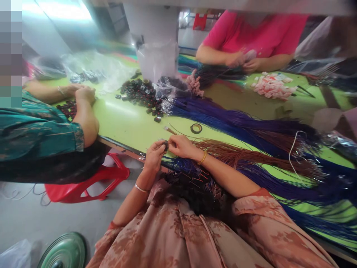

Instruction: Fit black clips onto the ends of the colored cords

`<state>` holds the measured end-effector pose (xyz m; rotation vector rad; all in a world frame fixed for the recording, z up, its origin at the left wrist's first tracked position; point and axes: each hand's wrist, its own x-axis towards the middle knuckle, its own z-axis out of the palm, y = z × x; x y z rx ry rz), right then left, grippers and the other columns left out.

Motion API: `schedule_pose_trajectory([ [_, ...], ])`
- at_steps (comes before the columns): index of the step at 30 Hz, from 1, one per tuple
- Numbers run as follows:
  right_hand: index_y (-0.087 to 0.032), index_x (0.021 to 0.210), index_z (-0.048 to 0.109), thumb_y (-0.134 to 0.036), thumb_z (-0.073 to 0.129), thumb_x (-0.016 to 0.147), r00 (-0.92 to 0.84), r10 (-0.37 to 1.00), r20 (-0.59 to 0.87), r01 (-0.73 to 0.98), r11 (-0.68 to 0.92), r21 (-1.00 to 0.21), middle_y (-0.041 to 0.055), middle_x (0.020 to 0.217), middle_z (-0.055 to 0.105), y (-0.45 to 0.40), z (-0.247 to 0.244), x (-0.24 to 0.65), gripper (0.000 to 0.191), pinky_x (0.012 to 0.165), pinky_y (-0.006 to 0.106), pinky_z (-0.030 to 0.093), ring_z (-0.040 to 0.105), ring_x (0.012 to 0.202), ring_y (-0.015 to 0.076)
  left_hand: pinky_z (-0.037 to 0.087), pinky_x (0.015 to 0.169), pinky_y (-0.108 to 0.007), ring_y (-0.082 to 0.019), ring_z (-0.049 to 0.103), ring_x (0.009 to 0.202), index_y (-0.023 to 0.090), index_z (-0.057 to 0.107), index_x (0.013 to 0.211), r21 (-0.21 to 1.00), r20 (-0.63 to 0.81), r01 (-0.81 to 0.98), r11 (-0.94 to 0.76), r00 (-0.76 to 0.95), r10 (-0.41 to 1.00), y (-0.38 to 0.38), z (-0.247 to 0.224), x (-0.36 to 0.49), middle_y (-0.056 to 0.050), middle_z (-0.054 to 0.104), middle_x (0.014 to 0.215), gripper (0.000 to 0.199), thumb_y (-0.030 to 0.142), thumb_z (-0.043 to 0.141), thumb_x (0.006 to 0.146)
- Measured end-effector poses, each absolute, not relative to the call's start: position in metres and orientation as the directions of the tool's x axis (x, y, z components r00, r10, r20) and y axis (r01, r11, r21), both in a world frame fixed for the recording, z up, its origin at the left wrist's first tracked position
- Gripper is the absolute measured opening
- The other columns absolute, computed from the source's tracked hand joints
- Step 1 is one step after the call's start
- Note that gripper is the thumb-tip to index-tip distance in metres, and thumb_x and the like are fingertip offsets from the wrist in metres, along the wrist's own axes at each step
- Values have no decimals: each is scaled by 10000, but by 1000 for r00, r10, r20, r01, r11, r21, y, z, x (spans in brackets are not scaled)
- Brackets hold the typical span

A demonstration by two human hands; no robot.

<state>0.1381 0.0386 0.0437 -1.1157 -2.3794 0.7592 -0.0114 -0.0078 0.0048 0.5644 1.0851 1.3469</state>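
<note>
The left hand point(153, 154) pinches a small black piece point(165, 145) between thumb and fingers, just above the near edge of the desk point(117, 115). The right hand point(182, 146) has its fingertips bunched against that piece's side; whether they grip it or a thin wire is too small to tell. This one piece looks to be mid-work, neither set down nor plainly finished. Just beyond the hands lies a roll of black tape point(196, 128), untouched, and brown wires point(223, 150) stretch from beside the right hand along the near edge. Farther in, toward the middle of the desk, a heap of black pieces point(138, 93) sits loose, with blue wires point(203, 113) running from its right side, so much seems left to handle. Dark wires also lie in the person's lap point(195, 186); whether any are completed cannot be told. Toward the far edge is a pile of pale pink pieces point(275, 86), away from both hands.
</note>
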Motion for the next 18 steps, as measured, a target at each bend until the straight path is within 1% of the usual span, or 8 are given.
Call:
schedule_pose_trajectory([
  [2,-135,729,606,-183,516,788,-602,790,114,541,509,-670,2,657,587,46,47,143,118,587,222,289,443,585,96,491,684,-241,-113,604,722,153,668,915,919,-209,-372,130,-181,961,-15,10,-8,-42,667,834,267,245,747,677],
  [5,-124,707,609,-234,498,810,-565,820,91,520,439,-733,-12,635,564,61,59,149,188,577,217,284,422,581,86,505,843,-313,-162,623,906,183,662,1030,993,115,-5,-119,-221,968,-35,27,7,-75,671,983,238,261,641,806],
  [7,-116,706,619,-258,495,815,-596,802,49,510,425,-748,-11,638,574,67,68,147,218,574,219,285,419,582,83,490,916,-338,-183,607,1002,211,672,1078,917,343,234,-322,-51,938,-51,40,22,-83,663,1045,244,233,584,851],
  [8,-113,710,627,-257,498,812,-645,764,20,498,440,-748,-10,642,585,67,71,143,219,574,221,289,422,582,82,496,914,-331,-184,612,1001,226,673,1096,863,411,282,-418,89,907,-59,45,31,-82,665,1047,259,216,560,864],
  [10,-114,702,643,-244,517,799,-754,654,-50,478,496,-725,-4,638,606,63,74,130,205,571,225,298,433,575,83,520,878,-310,-183,638,945,239,666,1135,786,451,259,-562,382,807,-70,52,48,-85,681,1018,294,198,532,877],
  [12,-124,657,644,-245,549,783,-794,596,-118,515,558,-651,10,612,612,53,71,115,199,555,233,300,448,559,92,523,891,-325,-201,654,938,226,659,1156,767,438,170,-619,565,699,-77,54,60,-101,693,1017,305,215,535,878],
  [15,-146,657,648,-273,603,764,-727,665,-168,647,584,-489,55,641,643,38,56,97,172,541,253,327,519,582,133,468,997,-393,-251,635,1049,230,688,1105,851,392,30,-525,629,672,-80,56,60,-105,697,1054,295,287,642,819],
  [18,-178,669,647,-217,628,745,-693,716,-86,644,560,-521,77,678,662,29,38,91,87,584,296,400,576,648,188,465,984,-427,-284,628,1047,252,733,941,991,112,-116,-72,377,919,-65,59,39,-85,701,960,248,320,761,704],
])
